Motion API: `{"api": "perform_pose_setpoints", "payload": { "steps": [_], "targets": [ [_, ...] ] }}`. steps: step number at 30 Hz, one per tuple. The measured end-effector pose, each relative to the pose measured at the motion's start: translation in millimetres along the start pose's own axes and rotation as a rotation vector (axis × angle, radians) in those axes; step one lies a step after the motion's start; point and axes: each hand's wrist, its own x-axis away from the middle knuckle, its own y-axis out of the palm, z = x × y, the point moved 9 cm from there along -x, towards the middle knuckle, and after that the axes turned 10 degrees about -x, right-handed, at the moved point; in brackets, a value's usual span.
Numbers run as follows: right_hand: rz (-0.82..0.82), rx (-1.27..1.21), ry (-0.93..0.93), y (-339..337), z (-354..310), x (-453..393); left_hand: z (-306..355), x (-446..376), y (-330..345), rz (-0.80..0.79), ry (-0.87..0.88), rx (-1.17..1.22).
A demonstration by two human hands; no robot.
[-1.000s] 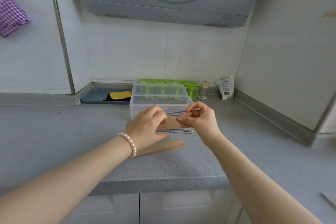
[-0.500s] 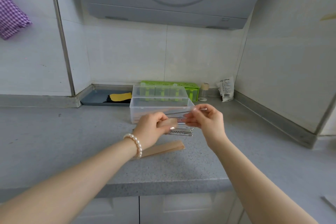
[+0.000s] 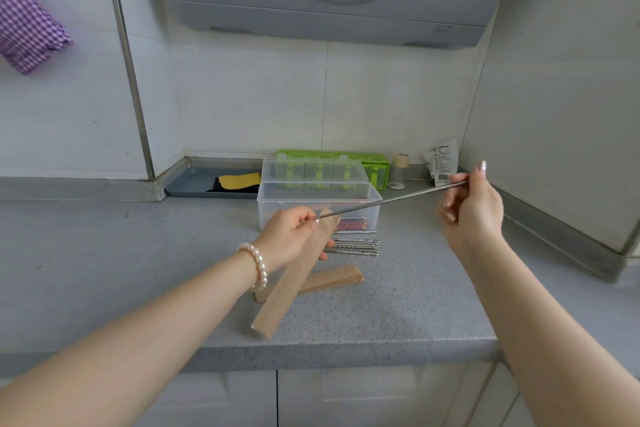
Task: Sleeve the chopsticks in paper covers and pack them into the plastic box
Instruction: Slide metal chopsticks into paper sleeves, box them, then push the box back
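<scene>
Right hand [image 3: 472, 210] drew chopstick [image 3: 391, 200] seemingly from sleeve [image 3: 294, 274].

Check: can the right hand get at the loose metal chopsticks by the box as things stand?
Probably not yet: the right hand already pinches a chopstick. The pile itself lies uncovered beside the left hand.

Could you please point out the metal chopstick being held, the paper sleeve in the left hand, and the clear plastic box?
metal chopstick [image 3: 391, 199], head view, mid-shaft.
paper sleeve [image 3: 287, 288], head view, middle of its flat face.
clear plastic box [image 3: 277, 210], head view, front wall near the left corner.
</scene>
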Motion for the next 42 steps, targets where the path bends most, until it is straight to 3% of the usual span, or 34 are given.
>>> {"api": "perform_pose_setpoints", "payload": {
  "steps": [7,20,33,42],
  "targets": [
    [-0.056,0.132,-0.198,16,-30,16,-2,-1,-1,0.03,-0.016,0.068],
    [-0.164,0.199,-0.267,36,-38,28,-8,-5,-4,0.063,0.0,-0.046],
    [-0.092,0.275,0.01,11,-6,5,10,8,12,-0.034,0.101,-0.202],
    [-0.285,0.387,0.459,15,69,26,15,12,16,-0.046,0.117,-0.308]
  ]
}}
